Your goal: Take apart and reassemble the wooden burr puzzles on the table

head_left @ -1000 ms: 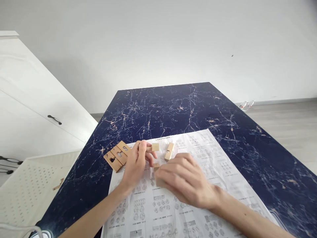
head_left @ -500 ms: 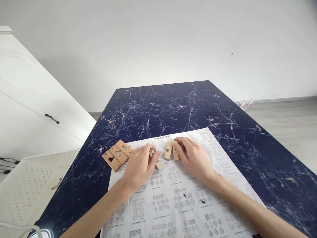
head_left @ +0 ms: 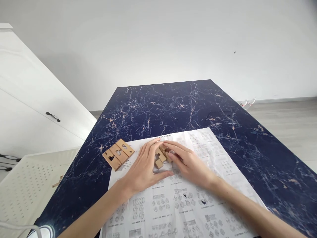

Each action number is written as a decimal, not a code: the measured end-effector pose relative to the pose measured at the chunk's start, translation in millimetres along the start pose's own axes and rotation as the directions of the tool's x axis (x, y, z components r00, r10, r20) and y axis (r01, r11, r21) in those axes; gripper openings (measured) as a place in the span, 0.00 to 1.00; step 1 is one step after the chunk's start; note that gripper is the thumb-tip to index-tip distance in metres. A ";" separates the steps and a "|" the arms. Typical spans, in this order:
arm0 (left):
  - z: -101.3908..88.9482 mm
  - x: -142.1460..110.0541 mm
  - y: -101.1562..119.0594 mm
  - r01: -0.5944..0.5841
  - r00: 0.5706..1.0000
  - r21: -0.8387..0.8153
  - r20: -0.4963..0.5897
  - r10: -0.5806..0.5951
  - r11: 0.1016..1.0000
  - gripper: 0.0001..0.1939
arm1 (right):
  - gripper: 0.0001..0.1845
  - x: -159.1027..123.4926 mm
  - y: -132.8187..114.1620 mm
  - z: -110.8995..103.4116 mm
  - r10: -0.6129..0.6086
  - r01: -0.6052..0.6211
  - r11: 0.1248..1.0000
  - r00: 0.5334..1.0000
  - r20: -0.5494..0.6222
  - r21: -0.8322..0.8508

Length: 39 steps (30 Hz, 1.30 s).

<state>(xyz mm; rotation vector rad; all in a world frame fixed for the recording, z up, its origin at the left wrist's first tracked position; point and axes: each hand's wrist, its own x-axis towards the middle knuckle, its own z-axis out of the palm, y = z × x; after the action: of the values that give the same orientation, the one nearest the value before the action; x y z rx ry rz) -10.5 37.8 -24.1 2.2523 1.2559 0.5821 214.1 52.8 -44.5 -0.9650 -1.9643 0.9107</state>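
Note:
Several small notched wooden puzzle blocks [head_left: 160, 158] lie side by side on the printed paper sheet [head_left: 193, 178], partly hidden by my fingers. My left hand [head_left: 146, 165] curves round them from the left, its fingers stretched forward and its thumb apart in front of them. From the right, my right hand [head_left: 184, 160] has its bent fingers and thumb against the rightmost block. The fingertips of both hands come together at the far side of the blocks.
Three flat wooden pieces with cut-out holes and numbers [head_left: 118, 154] lie together at the sheet's upper left corner. The dark blue marbled table [head_left: 158, 109] extends beyond the sheet. A white perforated surface [head_left: 37, 178] and a white cabinet [head_left: 32, 86] stand at left.
My left hand has let go of the numbered block and opened round the group. My right hand has moved left with its block, and the separate blocks are now gathered together.

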 end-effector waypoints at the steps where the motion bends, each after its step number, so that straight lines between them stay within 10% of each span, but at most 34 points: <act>1: -0.5 0.3 0.0 0.002 1.000 -0.009 -0.006 -0.002 1.000 0.46 | 0.21 0.0 -1.2 0.0 -0.002 0.002 1.000 1.000 0.020 0.025; 8: 0.3 2.8 -2.1 0.017 0.998 0.039 -0.063 -0.015 0.999 0.25 | 0.19 -0.7 -9.9 1.0 0.186 -0.182 0.973 0.983 -0.011 0.141; 20: -21.8 11.6 -19.6 0.113 0.935 0.176 -0.353 -0.045 0.978 0.26 | 0.12 2.7 -12.6 0.0 0.304 -0.296 0.946 0.952 -0.044 0.129; 39: -23.2 11.1 -23.5 -0.016 0.999 0.236 -0.046 0.028 0.972 0.20 | 0.11 1.5 -9.7 1.4 0.218 -0.216 0.972 0.976 -0.022 0.089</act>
<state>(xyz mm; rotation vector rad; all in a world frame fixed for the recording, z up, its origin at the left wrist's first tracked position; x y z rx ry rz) -33.9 63.0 -18.6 2.4615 1.3904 0.5225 209.2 49.2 -36.6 -1.1531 -1.8022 1.0859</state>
